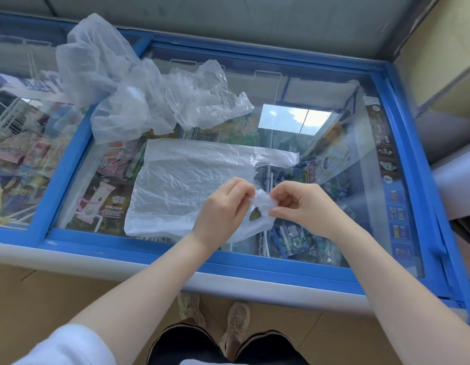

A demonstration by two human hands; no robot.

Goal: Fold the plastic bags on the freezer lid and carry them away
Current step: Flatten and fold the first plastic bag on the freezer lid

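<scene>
Two hands meet over the freezer lid: the left hand and right hand each pinch, fingers curled, the near-right handle of one flattened plastic bag lying just left of and beyond them. Farther beyond, up-left, sit about two crumpled plastic bags, overlapping.

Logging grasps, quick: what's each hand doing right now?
Left hand: closed, pinching the near handle of the flat plastic bag.
Right hand: closed, pinching that same handle from the other side.
</scene>
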